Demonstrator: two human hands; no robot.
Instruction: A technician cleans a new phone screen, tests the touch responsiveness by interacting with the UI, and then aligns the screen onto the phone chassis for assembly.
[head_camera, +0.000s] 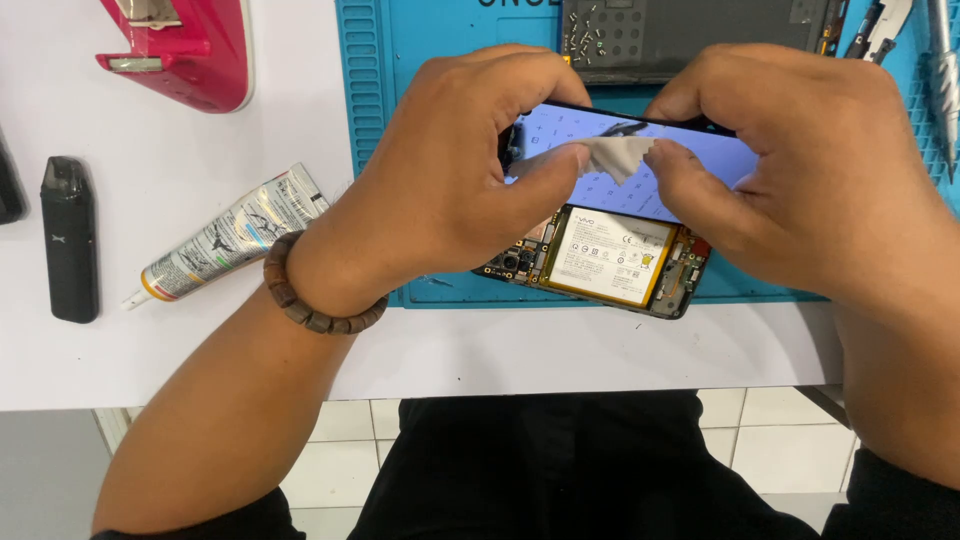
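Head view, looking down on a white table (200, 340).

- Left hand (450, 170): closed around the left end of a phone screen panel (700, 165), thumb pressed on a small scrap of white cloth (620, 155) lying on the glass. A brown bead bracelet (300, 300) circles the wrist.
- Right hand (800, 170): gripping the panel's right end, thumb touching the same cloth.
- Screen panel: lit pale blue, held tilted just above the opened phone body (610, 262), whose battery and circuit boards show.
- Phone body: on the near edge of a blue work mat (370, 100).
- Left of the mat: a glue tube (230, 235), a small black device (70, 240), and a pink object (190, 45) at the far edge.
- Far on the mat: a dark tray of screws (690, 35).
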